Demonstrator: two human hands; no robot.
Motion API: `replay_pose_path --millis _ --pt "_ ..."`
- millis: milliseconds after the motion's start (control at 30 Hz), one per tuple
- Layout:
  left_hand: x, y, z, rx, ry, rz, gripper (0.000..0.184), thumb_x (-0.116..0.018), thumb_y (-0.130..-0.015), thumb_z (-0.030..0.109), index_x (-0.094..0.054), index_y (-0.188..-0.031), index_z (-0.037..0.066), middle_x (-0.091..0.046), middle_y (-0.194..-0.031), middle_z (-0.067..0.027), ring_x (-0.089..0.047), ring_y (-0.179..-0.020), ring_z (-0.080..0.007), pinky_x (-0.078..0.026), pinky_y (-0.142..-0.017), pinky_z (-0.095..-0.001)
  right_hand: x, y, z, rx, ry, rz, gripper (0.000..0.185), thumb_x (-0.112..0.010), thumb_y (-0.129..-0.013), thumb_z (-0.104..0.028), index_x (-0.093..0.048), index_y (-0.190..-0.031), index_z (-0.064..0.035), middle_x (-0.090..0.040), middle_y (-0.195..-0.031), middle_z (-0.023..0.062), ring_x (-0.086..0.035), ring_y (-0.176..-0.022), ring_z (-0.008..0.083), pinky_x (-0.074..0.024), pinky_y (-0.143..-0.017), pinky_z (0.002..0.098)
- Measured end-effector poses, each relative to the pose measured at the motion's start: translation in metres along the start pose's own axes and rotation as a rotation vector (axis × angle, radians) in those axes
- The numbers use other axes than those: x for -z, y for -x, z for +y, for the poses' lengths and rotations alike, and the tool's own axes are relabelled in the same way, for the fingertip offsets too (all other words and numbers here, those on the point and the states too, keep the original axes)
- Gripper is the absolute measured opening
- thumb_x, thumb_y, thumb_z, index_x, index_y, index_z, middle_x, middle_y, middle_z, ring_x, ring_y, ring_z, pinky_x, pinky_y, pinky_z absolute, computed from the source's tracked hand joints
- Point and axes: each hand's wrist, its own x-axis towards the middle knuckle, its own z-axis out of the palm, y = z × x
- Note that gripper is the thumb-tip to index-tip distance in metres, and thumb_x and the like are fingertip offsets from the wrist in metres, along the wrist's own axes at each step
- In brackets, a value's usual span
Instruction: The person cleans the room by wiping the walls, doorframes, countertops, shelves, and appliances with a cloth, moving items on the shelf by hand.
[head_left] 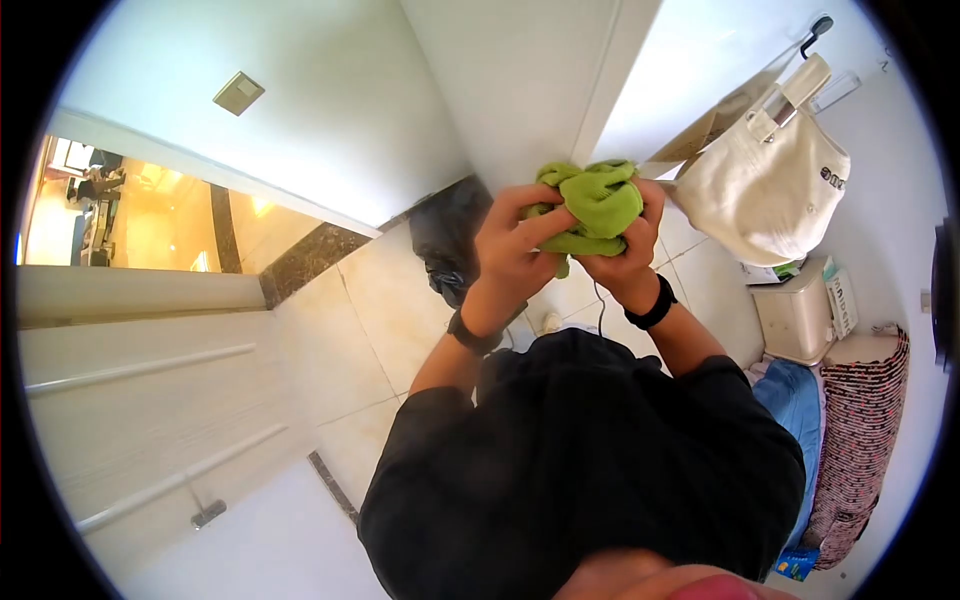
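Observation:
A bunched green cloth (598,205) is held up in front of my chest, folded over itself in a loose wad. My left hand (512,240) grips its left side with the fingers curled over it. On the other side my right hand (636,240) is closed round the cloth from below and the right edge. Both wrists carry black bands. Parts of the fingers are hidden behind the cloth's folds. A thin dark cord hangs just below the cloth, and I cannot tell what it joins.
A black plastic bag (445,240) sits on the tiled floor against the wall. At right a cream tote bag (765,185) hangs from a hook, above a beige bin (792,312) and a patterned textile bundle (855,440). A doorway (150,215) opens at left.

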Motion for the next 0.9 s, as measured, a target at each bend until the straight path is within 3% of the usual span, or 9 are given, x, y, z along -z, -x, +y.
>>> replay_pose_path --millis 100,233,300,433,600,700,867,900 --pt "0.008 0.001 -0.013 0.000 0.071 -0.085 0.045 -0.070 -0.058 -0.011 -0.073 -0.097 0.012 -0.064 -0.103 -0.0075 -0.063 -0.085 -0.0242 -0.054 -0.071 -0.0302 -0.005 0.004 -0.006 0.029 0.093 -0.020 0.059 -0.087 -0.065 -0.013 -0.058 -0.116 -0.0042 -0.050 -0.119 0.0160 -0.052 -0.106 0.0322 -0.0448 -0.090 0.0412" --pt "0.017 0.002 -0.040 -0.018 0.244 -0.195 0.047 -0.070 -0.057 -0.010 -0.073 -0.097 0.013 -0.065 -0.102 -0.0070 -0.064 -0.083 -0.0241 -0.054 -0.069 -0.0310 -0.014 0.016 -0.016 0.011 0.258 0.006 0.057 -0.087 -0.064 -0.010 -0.060 -0.114 -0.0042 -0.052 -0.115 0.0134 -0.052 -0.101 0.0312 -0.0446 -0.085 0.0402" --pt "0.017 0.007 -0.061 -0.047 0.367 -0.247 0.046 -0.071 -0.057 -0.009 -0.072 -0.097 0.014 -0.065 -0.101 -0.0068 -0.065 -0.082 -0.0246 -0.054 -0.069 -0.0310 -0.026 0.033 -0.016 -0.020 0.363 0.116 0.048 -0.088 -0.060 -0.014 -0.065 -0.102 -0.0083 -0.055 -0.111 0.0110 -0.054 -0.095 0.0294 -0.0434 -0.078 0.0373" --pt "0.019 0.014 -0.091 -0.007 0.587 -0.408 0.039 -0.072 -0.065 -0.007 -0.070 -0.098 0.013 -0.064 -0.101 -0.0054 -0.065 -0.079 -0.0241 -0.054 -0.064 -0.0323 -0.053 0.058 -0.038 -0.177 0.575 0.217 0.042 -0.082 -0.062 -0.004 -0.064 -0.100 -0.0048 -0.056 -0.109 0.0126 -0.054 -0.094 0.0295 -0.0444 -0.080 0.0391" --pt "0.030 0.015 -0.120 0.002 0.612 -0.626 0.035 -0.069 -0.068 -0.009 -0.067 -0.098 0.010 -0.063 -0.103 -0.0067 -0.065 -0.079 -0.0259 -0.054 -0.064 -0.0330 -0.091 0.080 -0.059 -0.459 0.714 0.316 0.036 -0.075 -0.064 0.006 -0.065 -0.098 -0.0004 -0.056 -0.106 0.0143 -0.055 -0.094 0.0317 -0.0464 -0.081 0.0378" --pt "0.031 0.028 -0.144 0.069 0.633 -0.657 0.038 -0.065 -0.070 -0.012 -0.065 -0.102 0.008 -0.062 -0.104 -0.0093 -0.065 -0.086 -0.0296 -0.054 -0.069 -0.0339 -0.115 0.089 -0.065 -0.580 0.826 0.289 0.036 -0.073 -0.067 0.006 -0.067 -0.102 -0.0007 -0.055 -0.111 0.0172 -0.053 -0.101 0.0354 -0.0462 -0.085 0.0409" --pt "0.044 0.031 -0.191 0.175 0.559 -0.594 0.044 -0.058 -0.072 -0.016 -0.059 -0.111 0.005 -0.061 -0.109 -0.0139 -0.062 -0.097 -0.0326 -0.053 -0.079 -0.0338 -0.160 0.046 -0.050 -0.555 0.833 0.081 0.048 -0.069 -0.068 0.006 -0.063 -0.115 0.0000 -0.053 -0.116 0.0192 -0.052 -0.103 0.0378 -0.0458 -0.088 0.0445" --pt "0.047 0.028 -0.202 0.213 0.533 -0.608 0.045 -0.057 -0.073 -0.017 -0.058 -0.113 0.005 -0.060 -0.110 -0.0140 -0.061 -0.098 -0.0320 -0.053 -0.080 -0.0338 -0.164 0.044 -0.041 -0.569 0.799 0.030 0.048 -0.070 -0.072 0.003 -0.063 -0.120 -0.0010 -0.051 -0.121 0.0196 -0.050 -0.108 0.0382 -0.0434 -0.091 0.0440"
